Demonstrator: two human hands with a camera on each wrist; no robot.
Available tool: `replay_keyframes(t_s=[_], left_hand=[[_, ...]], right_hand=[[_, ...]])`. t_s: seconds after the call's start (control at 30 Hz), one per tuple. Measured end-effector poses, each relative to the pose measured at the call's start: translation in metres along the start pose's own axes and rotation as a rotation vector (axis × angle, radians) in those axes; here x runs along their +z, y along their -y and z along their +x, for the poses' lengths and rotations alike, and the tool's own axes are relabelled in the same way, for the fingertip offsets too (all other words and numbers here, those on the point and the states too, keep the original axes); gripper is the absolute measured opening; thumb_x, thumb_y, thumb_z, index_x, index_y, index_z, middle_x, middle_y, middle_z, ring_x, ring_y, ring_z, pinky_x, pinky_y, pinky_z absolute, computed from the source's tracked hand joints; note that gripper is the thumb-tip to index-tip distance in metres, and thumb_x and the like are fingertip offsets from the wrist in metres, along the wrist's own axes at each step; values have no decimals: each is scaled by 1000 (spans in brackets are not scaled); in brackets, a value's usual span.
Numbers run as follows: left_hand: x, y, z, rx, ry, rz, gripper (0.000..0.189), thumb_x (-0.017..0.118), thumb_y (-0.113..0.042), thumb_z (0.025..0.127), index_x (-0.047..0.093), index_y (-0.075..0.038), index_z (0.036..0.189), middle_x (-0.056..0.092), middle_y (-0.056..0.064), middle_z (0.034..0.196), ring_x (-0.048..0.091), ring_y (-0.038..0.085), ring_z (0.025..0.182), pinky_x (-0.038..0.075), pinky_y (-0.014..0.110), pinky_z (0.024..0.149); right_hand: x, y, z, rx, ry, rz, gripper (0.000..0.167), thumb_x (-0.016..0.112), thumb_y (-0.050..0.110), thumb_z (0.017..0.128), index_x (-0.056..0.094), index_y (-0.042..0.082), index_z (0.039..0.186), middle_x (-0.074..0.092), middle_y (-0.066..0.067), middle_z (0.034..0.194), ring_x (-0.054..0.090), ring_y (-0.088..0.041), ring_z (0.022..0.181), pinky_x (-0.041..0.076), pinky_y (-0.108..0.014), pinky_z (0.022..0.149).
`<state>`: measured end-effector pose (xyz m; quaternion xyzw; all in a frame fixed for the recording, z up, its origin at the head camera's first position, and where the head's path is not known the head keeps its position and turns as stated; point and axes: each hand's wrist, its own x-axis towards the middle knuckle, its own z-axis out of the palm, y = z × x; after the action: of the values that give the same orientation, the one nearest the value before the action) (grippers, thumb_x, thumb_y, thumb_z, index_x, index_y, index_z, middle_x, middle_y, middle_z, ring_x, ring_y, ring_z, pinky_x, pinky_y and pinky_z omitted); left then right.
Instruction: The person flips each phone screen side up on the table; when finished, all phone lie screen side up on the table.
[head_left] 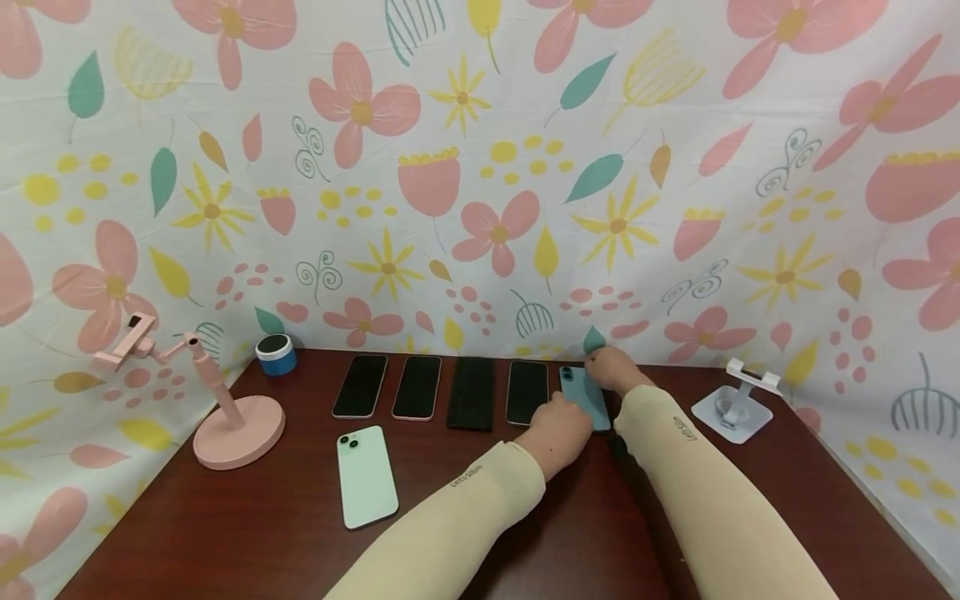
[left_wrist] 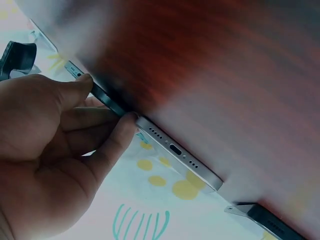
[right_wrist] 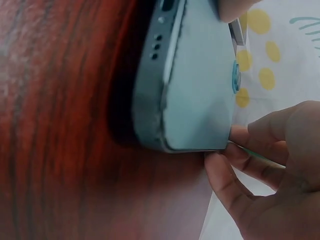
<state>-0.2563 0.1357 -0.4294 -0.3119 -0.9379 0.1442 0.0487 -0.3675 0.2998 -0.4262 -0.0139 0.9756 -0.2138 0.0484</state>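
A light-blue smartphone point(head_left: 588, 400) lies back up at the right end of a row of phones, its camera bump at the far end. My left hand point(head_left: 558, 429) holds it at the near left; in the left wrist view the thumb and a finger point(left_wrist: 125, 132) are on its edge. At the far right side, my right hand point(head_left: 617, 371) has bent fingers on the phone's long edge, seen close in the right wrist view at the blue phone point(right_wrist: 200, 90). Just left of it lies a dark-screened phone point(head_left: 528, 392), near the left fingertips.
Further left in the row are a black slab point(head_left: 471, 393) and two dark-screened phones point(head_left: 417, 387). A pale green phone point(head_left: 367, 477) lies nearer. Pink stand point(head_left: 238, 429) and blue jar point(head_left: 276, 356) stand left; a white stand point(head_left: 732, 411) is right. Floral cloth backs the table.
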Motion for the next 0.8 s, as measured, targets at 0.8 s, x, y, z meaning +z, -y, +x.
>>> replay_keyframes(t_s=[0.8], left_hand=[[1, 2, 0, 4, 12, 7, 27, 56, -26, 113, 83, -29, 111, 78, -6, 117, 65, 15, 113, 64, 26, 72]], right_hand=[[-10, -2, -9, 51, 104, 136, 35, 40, 13, 107, 35, 18, 72, 39, 1, 66, 58, -18, 66, 64, -37, 68]])
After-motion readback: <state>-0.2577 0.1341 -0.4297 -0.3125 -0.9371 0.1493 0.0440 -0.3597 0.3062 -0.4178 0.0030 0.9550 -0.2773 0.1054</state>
